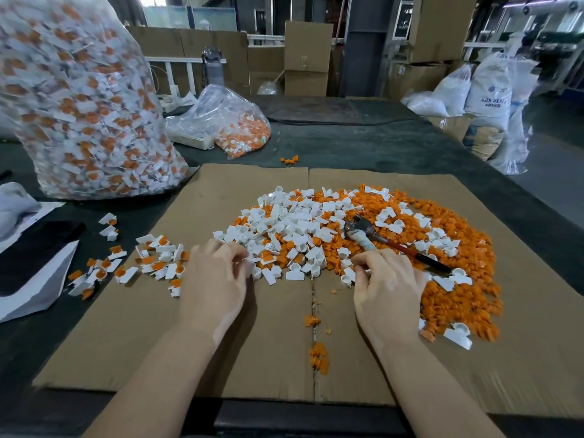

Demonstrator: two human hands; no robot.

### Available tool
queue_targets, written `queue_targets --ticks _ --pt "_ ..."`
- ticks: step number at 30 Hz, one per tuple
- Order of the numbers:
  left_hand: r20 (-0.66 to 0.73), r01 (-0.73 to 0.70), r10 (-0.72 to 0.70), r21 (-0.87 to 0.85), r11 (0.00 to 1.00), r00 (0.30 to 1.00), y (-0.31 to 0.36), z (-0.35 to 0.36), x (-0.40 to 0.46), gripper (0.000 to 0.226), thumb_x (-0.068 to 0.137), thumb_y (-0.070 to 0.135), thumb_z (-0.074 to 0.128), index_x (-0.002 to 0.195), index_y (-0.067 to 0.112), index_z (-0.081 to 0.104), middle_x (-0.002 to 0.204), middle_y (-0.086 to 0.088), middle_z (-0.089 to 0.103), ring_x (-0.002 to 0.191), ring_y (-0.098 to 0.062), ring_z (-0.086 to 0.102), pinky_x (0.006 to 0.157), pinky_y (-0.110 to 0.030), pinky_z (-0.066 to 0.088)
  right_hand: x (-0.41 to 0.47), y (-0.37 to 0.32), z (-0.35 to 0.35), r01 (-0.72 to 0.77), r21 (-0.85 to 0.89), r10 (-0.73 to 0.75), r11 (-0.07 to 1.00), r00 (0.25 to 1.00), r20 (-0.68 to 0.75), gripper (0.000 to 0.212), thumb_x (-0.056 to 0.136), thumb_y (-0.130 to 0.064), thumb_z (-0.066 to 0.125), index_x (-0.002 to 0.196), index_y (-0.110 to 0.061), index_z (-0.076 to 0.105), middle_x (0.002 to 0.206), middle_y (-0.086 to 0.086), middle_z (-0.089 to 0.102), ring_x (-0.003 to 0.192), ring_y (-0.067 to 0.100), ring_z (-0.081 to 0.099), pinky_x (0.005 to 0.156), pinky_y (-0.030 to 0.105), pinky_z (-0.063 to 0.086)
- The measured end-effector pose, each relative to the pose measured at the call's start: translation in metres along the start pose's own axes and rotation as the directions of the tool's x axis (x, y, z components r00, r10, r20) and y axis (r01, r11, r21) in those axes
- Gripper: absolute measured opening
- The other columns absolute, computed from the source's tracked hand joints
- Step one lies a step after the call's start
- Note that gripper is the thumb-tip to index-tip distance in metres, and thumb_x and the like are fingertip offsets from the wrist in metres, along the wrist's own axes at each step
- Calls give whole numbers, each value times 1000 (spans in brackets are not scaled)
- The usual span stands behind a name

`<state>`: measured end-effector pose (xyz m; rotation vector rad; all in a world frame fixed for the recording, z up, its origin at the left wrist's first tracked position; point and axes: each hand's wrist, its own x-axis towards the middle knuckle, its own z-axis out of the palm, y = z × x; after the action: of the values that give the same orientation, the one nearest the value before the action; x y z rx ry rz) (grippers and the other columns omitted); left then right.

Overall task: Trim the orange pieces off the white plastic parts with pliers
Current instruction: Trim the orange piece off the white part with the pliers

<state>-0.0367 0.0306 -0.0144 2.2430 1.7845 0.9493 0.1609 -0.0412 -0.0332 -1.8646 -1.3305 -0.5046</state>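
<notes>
On a flattened cardboard sheet (158, 327) covering the dark worktop (379, 143), 2 bare hands reach into a mound of white plastic parts (294, 226) mixed with trimmed orange pieces (458, 298). Left hand (215, 279) pinches a small white part in curled fingers. Right hand (387, 286) grips one handle of the pliers (373, 237), which lie across the pile. At far left stands a large clear bag of untrimmed parts (82, 99).
</notes>
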Motion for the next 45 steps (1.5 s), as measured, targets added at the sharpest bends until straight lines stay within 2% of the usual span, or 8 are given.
queue_targets --ticks 9,16,22,27,31,35,41,45 --pt "99 -136 125 116 984 987 44 36 -2 29 90 47 54 112 32 64 106 9 53 109 -14 41 93 -31 33 -2 -1 1 -66 -80 64 995 997 -34 17 65 -7 54 73 -12 68 78 3 65 76 28 58 75 38 30" --pt "101 -131 125 63 989 987 49 42 -2 19 88 41 60 106 33 60 109 9 54 110 -15 41 91 -30 30 -1 0 4 35 -78 -35 996 999 -3 10 69 -9 76 70 -13 67 78 3 63 77 26 57 75 34 23" --pt "103 -172 170 8 985 980 48 41 -8 16 90 44 57 101 33 53 99 11 60 89 -11 40 77 -27 22 5 -6 9 93 -202 -73 975 992 104 13 67 -21 77 70 -12 68 79 8 62 77 29 55 78 40 25" --pt "156 -121 131 -73 990 979 48 42 -9 29 87 46 59 108 27 60 105 10 59 100 -13 44 84 -27 30 10 -11 11 93 -254 -52 963 985 164 14 62 -9 75 62 -8 60 76 11 60 73 31 54 76 46 39" --pt "151 -150 171 -145 978 974 47 40 -11 19 88 40 59 101 25 59 93 11 52 92 -10 38 76 -24 31 8 -13 13 112 -294 -68 949 985 158 20 56 0 78 64 -9 62 72 9 60 69 29 54 74 45 42" --pt "129 -176 213 -252 952 968 53 36 -10 12 89 32 61 98 24 59 83 14 50 82 -7 44 65 -20 30 3 -10 16 133 -317 -86 939 984 157 30 54 2 84 71 -11 63 73 6 60 71 25 56 78 39 29" --pt "166 -96 185 -438 894 969 69 42 -6 21 93 24 57 112 21 64 98 10 54 87 -2 44 73 1 31 3 -11 13 30 -113 -20 993 996 87 25 69 6 77 78 -11 61 65 3 62 68 25 60 83 40 30" --pt "199 8 109 -510 860 974 71 48 -12 16 89 24 63 102 30 55 86 19 52 75 2 49 68 4 33 5 -9 7 -22 88 14 996 996 85 15 76 -2 73 85 -12 66 77 1 68 77 23 62 83 36 27"
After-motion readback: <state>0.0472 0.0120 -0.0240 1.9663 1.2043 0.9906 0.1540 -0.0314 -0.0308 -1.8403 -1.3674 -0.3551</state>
